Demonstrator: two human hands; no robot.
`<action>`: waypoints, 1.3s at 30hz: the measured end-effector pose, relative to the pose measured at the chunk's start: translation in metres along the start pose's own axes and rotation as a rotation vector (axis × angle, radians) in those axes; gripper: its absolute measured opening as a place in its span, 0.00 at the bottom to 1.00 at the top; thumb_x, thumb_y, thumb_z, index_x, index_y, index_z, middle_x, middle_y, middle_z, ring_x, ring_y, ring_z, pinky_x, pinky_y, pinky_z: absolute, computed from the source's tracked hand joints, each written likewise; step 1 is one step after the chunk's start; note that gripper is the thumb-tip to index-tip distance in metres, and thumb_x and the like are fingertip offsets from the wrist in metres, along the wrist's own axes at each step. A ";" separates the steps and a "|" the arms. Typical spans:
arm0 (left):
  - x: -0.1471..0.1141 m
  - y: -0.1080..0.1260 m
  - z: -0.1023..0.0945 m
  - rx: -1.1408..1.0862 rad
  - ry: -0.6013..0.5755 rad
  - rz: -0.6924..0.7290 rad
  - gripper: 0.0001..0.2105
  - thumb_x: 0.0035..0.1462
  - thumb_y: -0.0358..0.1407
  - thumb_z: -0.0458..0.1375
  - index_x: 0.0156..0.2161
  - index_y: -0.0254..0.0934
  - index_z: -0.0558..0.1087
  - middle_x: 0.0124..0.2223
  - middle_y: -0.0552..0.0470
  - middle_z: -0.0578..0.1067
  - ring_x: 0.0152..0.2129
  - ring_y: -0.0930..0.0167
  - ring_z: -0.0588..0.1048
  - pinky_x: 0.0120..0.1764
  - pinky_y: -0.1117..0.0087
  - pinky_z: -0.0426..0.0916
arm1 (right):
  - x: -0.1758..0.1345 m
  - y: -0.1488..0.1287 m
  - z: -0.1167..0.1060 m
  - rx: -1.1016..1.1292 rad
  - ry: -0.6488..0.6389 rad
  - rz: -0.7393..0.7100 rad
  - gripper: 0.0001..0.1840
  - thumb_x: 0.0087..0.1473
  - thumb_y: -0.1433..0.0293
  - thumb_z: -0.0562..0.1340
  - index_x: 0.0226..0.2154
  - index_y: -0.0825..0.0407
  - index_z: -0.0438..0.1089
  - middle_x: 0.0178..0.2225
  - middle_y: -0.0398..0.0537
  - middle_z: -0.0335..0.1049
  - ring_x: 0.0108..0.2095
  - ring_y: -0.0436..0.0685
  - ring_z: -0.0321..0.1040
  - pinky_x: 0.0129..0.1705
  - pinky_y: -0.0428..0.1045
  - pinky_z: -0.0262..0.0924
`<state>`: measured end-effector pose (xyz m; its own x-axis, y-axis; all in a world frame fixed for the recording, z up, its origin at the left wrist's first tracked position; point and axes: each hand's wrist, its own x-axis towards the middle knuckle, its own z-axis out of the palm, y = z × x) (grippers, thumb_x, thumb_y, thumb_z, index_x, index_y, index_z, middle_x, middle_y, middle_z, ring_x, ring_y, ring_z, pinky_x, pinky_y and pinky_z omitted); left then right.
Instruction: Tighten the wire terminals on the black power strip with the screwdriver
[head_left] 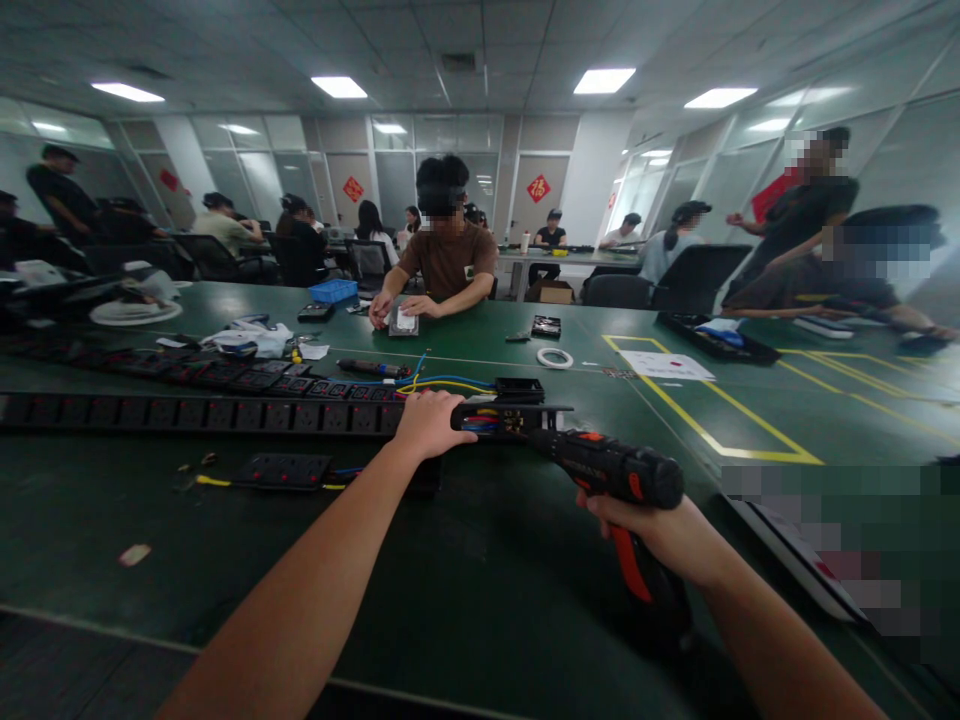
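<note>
A long black power strip [247,415] with a row of sockets lies across the green table. My left hand [431,425] grips it close to its right end, fingers wrapped over the top. Just right of that hand the housing is open, showing red, blue and yellow wires [484,422]. My right hand [645,525] is closed around the handle of a black and orange cordless drill [619,468]. The drill's tip points left into the open end of the strip; whether it touches a screw there I cannot make out.
Behind the strip lie more socket strips [247,375], a screwdriver [375,368] and a white tape roll [555,358]. A short socket piece [281,470] lies in front. Across the table a person [450,255] handles a small part. A black tray [716,338] stands at right.
</note>
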<state>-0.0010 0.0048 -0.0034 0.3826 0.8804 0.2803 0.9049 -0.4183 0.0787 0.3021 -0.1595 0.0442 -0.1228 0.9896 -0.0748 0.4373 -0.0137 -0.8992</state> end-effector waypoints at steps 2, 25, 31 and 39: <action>0.000 0.000 0.001 0.000 0.004 0.003 0.34 0.53 0.63 0.63 0.59 0.44 0.73 0.57 0.44 0.77 0.54 0.52 0.73 0.53 0.54 0.63 | 0.001 0.001 0.000 0.008 -0.003 -0.009 0.15 0.48 0.60 0.69 0.35 0.52 0.77 0.33 0.48 0.77 0.29 0.58 0.71 0.35 0.53 0.66; -0.001 0.001 -0.002 0.007 0.002 0.000 0.33 0.54 0.63 0.62 0.58 0.44 0.74 0.56 0.44 0.77 0.53 0.53 0.73 0.52 0.54 0.64 | 0.005 0.004 -0.001 0.026 0.019 0.034 0.17 0.47 0.57 0.69 0.35 0.53 0.77 0.27 0.46 0.75 0.28 0.58 0.70 0.34 0.53 0.64; -0.001 0.002 -0.003 0.011 -0.002 -0.003 0.33 0.54 0.63 0.62 0.58 0.45 0.74 0.57 0.44 0.77 0.53 0.52 0.73 0.53 0.54 0.64 | 0.005 0.002 0.000 0.011 0.015 0.023 0.16 0.48 0.59 0.69 0.35 0.53 0.77 0.27 0.46 0.75 0.28 0.58 0.71 0.34 0.53 0.64; -0.001 0.001 -0.003 -0.003 -0.005 -0.003 0.33 0.54 0.63 0.62 0.58 0.45 0.74 0.56 0.44 0.77 0.54 0.52 0.73 0.53 0.54 0.63 | 0.003 -0.001 0.001 0.005 0.022 0.046 0.17 0.46 0.57 0.69 0.33 0.53 0.77 0.24 0.45 0.74 0.27 0.59 0.70 0.33 0.53 0.64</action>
<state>-0.0009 0.0025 -0.0009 0.3809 0.8826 0.2757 0.9054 -0.4165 0.0822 0.3005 -0.1563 0.0443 -0.0830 0.9908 -0.1071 0.4377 -0.0603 -0.8971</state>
